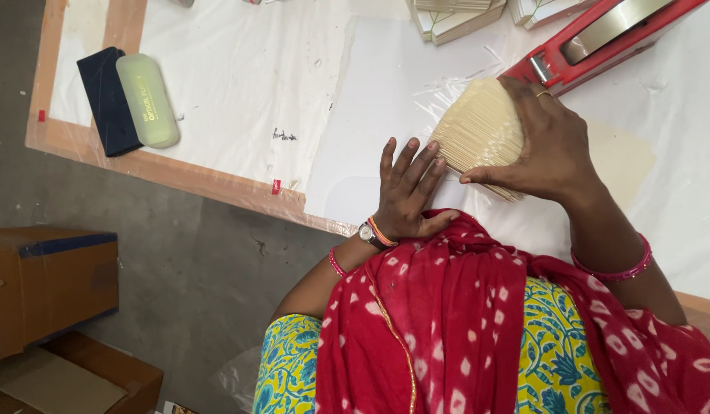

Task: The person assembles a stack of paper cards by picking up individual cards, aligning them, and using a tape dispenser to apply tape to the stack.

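I see my right hand (550, 142) clamped over a bundle of thin pale sticks (481, 132) on the counter (240, 92), which is covered in white plastic sheet. My left hand (407, 192) lies flat with fingers spread, fingertips against the bundle. Just beyond the grip sits a red tape dispenser (600, 34). Cardboard boxes (48, 284) stand on the grey floor (194, 253).

Open white table sheet (240, 84) lies left of the bundle; a red tape dispenser (600, 38) crowds the right.
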